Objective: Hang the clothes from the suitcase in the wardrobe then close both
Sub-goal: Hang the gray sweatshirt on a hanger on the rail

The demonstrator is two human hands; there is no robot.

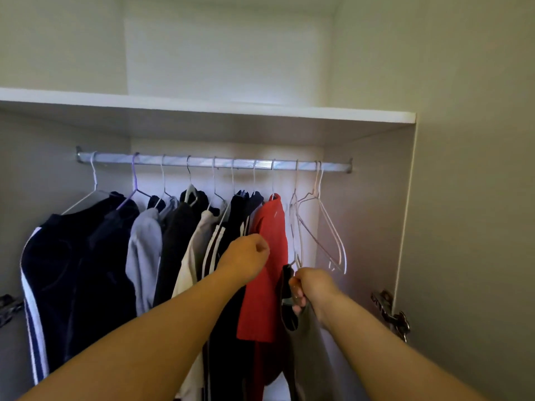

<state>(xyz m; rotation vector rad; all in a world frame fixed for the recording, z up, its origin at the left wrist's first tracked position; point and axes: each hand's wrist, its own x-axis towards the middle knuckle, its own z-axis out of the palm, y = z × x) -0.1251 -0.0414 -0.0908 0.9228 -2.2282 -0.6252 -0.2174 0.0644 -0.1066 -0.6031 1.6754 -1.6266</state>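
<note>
The grey garment (309,351) with its dark trim hangs in the lower centre-right of the frame, draping straight down with its long axis vertical. Its top edge is bunched in the right hand (314,287), whose fingers (298,299) are curled tightly round the cloth. Directly above that fist a white hanger (294,227) drops from the rail (202,162), and its lower end comes down to the top of the hand. So the garment lies just beneath the hanger it looks meant for, and the way onto it is upward. I cannot tell whether those fingers also catch the wire. The right hand is plainly the nearer one. Just to the left, the red shirt (266,285) hangs beside the gap. The left hand (246,256) is closed into a fist against its shoulder, fingers pressed together, perhaps holding the row aside, though I cannot see if any cloth is pinched. To the right, two bare hangers (330,227) swing near the wardrobe (376,198) side wall. Dark and pale clothes fill the rail toward the left of the frame, under the shelf (202,107). The suitcase is out of sight from here.
</note>
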